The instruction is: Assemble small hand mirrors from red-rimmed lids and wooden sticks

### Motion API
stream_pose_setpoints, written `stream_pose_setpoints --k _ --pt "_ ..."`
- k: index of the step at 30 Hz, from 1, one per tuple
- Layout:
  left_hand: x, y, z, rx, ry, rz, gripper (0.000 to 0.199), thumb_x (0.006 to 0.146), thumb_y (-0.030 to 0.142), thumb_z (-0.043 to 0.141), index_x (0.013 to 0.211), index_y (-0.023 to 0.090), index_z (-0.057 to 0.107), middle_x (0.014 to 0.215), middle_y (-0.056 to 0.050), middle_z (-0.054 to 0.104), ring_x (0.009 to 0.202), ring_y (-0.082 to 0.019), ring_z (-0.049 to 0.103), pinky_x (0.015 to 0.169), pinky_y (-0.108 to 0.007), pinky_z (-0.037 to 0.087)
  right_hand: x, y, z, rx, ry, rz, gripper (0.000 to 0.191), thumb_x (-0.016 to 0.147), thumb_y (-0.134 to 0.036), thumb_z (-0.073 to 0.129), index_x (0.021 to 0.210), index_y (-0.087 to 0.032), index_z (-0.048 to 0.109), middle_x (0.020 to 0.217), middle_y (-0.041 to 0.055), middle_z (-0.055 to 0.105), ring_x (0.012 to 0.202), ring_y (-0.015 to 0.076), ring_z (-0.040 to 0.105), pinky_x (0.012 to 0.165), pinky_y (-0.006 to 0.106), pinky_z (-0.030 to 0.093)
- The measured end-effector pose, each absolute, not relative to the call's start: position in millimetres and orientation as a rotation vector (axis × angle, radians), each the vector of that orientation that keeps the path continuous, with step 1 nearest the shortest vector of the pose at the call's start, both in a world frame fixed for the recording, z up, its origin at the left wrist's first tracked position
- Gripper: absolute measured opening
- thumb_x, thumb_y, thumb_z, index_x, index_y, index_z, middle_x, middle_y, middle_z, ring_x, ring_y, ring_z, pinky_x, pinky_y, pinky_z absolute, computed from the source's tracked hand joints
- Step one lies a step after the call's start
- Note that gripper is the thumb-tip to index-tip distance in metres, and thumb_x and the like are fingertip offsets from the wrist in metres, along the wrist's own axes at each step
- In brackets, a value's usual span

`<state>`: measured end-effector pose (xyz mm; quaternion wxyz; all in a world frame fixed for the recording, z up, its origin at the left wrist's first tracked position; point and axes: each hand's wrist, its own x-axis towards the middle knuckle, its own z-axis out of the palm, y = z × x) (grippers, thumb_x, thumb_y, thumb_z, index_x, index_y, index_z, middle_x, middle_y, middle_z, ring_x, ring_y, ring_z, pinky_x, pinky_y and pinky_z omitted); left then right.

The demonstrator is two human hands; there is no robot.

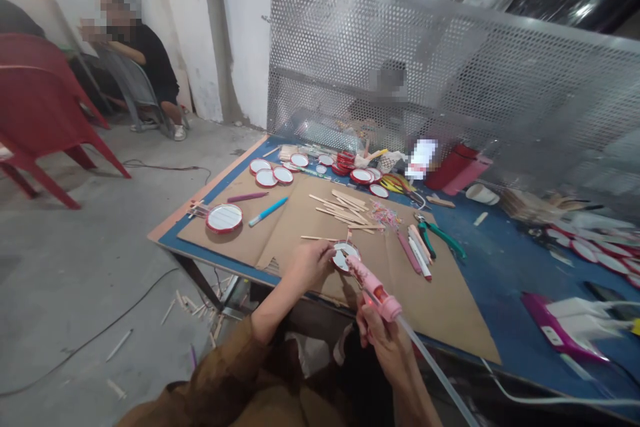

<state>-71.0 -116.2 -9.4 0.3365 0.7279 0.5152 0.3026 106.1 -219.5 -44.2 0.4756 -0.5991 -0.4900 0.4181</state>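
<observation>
My right hand [383, 337] is wrapped round the handle of a pink hot glue gun [373, 288], with a long translucent glue stick [440, 373] trailing from its back. The gun's nozzle points at a small round white disc with a red rim [345, 263] at the cardboard's near edge. Fingertips of my left hand [309, 268] are pinched together at the disc's left side; what they hold is too small to make out. Just behind lie loose wooden craft sticks [345, 210]. A larger red-rimmed disc [224, 219] with sticks attached rests at the left.
Brown cardboard [285, 240] covers part of the blue table [480, 280]. Green-handled pliers [440, 237], markers [420, 250] and a blue pen [269, 211] lie around. A purple power strip [560, 327] sits right. Behind stands a perforated metal panel [330, 47]; a person [150, 60] sits far left.
</observation>
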Motion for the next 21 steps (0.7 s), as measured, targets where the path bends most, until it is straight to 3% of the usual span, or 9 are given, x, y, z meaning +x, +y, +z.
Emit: stream_pose_setpoints --k 8,21 --pt "-72 -118 -7 1.91 1.362 0.782 0.02 0.09 0.026 0.05 0.083 0.02 0.067 0.082 -0.005 0.072 0.075 -0.016 0.062 0.065 -0.022 0.038 106 -222 -40 -1.523 -1.231 1.067 0.05 0.077 -0.064 0.062 0.089 -0.016 0.062 0.052 -0.0031 0.051 0.043 0.0125 0.048 0.044 0.026 0.04" --pt "-72 -118 -4 1.907 1.355 0.764 0.022 0.09 0.028 0.048 0.083 0.021 0.067 0.08 -0.004 0.071 0.074 -0.016 0.061 0.064 -0.022 0.038 100 -221 -31 -1.532 -1.23 0.993 0.049 0.074 -0.068 0.061 0.071 -0.019 0.06 0.049 -0.0033 0.048 0.042 0.012 0.045 0.041 0.025 0.039"
